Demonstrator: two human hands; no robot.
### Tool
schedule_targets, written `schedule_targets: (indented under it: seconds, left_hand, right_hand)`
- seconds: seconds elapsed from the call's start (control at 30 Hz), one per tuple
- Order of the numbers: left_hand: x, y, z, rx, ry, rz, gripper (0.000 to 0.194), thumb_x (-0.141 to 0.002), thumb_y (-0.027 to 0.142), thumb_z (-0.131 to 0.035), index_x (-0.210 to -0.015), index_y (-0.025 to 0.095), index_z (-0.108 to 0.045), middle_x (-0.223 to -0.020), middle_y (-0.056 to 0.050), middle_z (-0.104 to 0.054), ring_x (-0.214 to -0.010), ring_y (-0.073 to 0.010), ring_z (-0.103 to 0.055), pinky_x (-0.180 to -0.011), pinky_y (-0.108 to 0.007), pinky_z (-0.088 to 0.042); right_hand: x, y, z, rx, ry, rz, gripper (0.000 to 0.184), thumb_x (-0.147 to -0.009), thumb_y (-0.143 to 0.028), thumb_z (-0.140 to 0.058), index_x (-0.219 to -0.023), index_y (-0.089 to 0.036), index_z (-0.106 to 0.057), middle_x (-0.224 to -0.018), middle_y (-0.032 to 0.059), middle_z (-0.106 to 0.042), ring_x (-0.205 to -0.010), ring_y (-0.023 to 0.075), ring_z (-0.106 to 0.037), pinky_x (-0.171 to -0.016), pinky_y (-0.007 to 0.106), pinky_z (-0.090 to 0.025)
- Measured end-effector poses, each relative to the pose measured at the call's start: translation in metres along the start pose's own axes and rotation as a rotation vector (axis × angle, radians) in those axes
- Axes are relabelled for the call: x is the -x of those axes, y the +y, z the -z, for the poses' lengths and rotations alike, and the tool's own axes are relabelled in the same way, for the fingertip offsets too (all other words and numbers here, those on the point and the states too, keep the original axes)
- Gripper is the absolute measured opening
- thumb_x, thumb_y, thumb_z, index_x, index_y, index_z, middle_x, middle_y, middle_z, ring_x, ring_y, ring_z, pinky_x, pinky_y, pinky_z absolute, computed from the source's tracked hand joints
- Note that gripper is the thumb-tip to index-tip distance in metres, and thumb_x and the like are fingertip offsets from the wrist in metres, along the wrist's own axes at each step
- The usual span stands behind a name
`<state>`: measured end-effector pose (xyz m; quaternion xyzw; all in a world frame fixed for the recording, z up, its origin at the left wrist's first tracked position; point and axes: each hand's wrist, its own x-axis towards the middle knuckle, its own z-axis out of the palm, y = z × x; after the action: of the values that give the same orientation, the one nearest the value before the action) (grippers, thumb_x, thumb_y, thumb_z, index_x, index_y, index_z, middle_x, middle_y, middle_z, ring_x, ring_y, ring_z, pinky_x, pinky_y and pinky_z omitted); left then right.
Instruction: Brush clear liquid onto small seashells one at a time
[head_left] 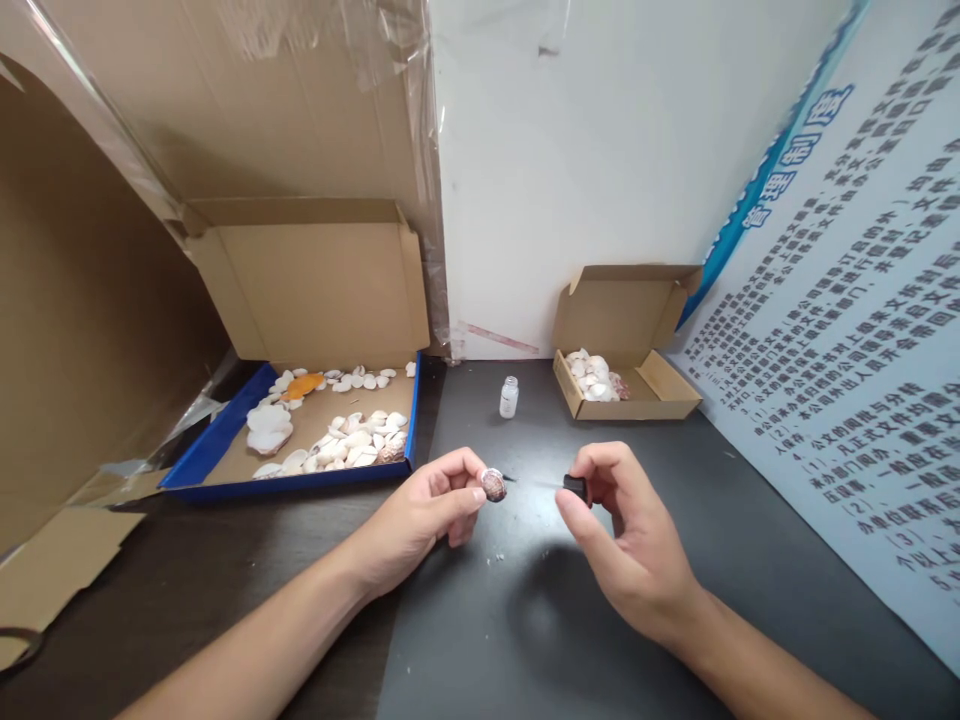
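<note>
Stem blurs, right hand pinching its half-hidden cap, left hand a shell.

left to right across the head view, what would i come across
Open blue-sided box → left hand → small patterned shell in its fingers → black cap → right hand holding that cap → wall sheet with printed text.
</note>
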<state>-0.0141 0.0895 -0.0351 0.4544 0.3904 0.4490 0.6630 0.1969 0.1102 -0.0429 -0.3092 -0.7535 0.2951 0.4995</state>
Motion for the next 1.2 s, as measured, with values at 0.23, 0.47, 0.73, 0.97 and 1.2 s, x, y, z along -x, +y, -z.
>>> schedule_targets:
  seconds: [0.23,0.47,0.73,0.97,1.2]
  left_hand:
    - [0.0003,0.0010,0.0003,-0.026,-0.007,-0.001,0.028,-0.079,0.036,-0.072,-0.086,0.015,-0.054,-0.084,0.002,-0.054,-0.052,0.0000,-0.038,-0.052,-0.020,-0.028]
    - [-0.0003,0.0017,-0.0012,-0.047,-0.012,0.001,0.030,-0.079,0.039,-0.071,-0.085,0.015,-0.054,-0.075,0.003,-0.051,-0.051,-0.0011,-0.036,-0.052,-0.020,-0.027]
    - [-0.0001,0.0015,-0.0012,-0.061,-0.012,0.007,0.029,-0.079,0.039,-0.070,-0.085,0.016,-0.053,-0.073,0.005,-0.049,-0.051,-0.0014,-0.036,-0.053,-0.021,-0.027]
    - [-0.0007,0.0001,0.0004,-0.082,-0.020,0.013,0.028,-0.081,0.039,-0.069,-0.087,0.016,-0.054,-0.078,0.004,-0.050,-0.052,-0.0010,-0.036,-0.054,-0.021,-0.026]
    - [-0.0004,0.0010,-0.0002,-0.082,-0.018,0.021,0.031,-0.080,0.041,-0.070,-0.088,0.016,-0.055,-0.080,0.003,-0.052,-0.053,-0.0014,-0.036,-0.054,-0.021,-0.026]
  right_hand:
    - [-0.0008,-0.0005,0.0007,-0.026,-0.009,-0.011,0.011,-0.094,-0.019,-0.054,-0.097,-0.025,-0.045,-0.072,-0.0053,-0.047,-0.059,0.0121,-0.046,-0.052,0.022,-0.041]
    - [-0.0013,-0.0013,0.0013,-0.013,-0.013,-0.031,0.009,-0.094,-0.020,-0.054,-0.096,-0.024,-0.046,-0.073,-0.0036,-0.047,-0.060,0.0132,-0.046,-0.052,0.024,-0.041]
    - [-0.0007,-0.0016,0.0014,-0.043,-0.030,-0.031,0.011,-0.093,-0.019,-0.055,-0.096,-0.024,-0.046,-0.074,-0.0040,-0.047,-0.060,0.0131,-0.045,-0.053,0.024,-0.041]
    - [-0.0005,-0.0006,0.0007,-0.045,-0.050,-0.024,0.011,-0.094,-0.019,-0.054,-0.098,-0.025,-0.046,-0.076,-0.0038,-0.047,-0.062,0.0131,-0.045,-0.054,0.024,-0.041]
    - [-0.0009,-0.0024,0.0010,-0.060,-0.069,-0.036,0.009,-0.095,-0.021,-0.052,-0.100,-0.025,-0.046,-0.078,-0.0028,-0.047,-0.063,0.0137,-0.046,-0.055,0.024,-0.042]
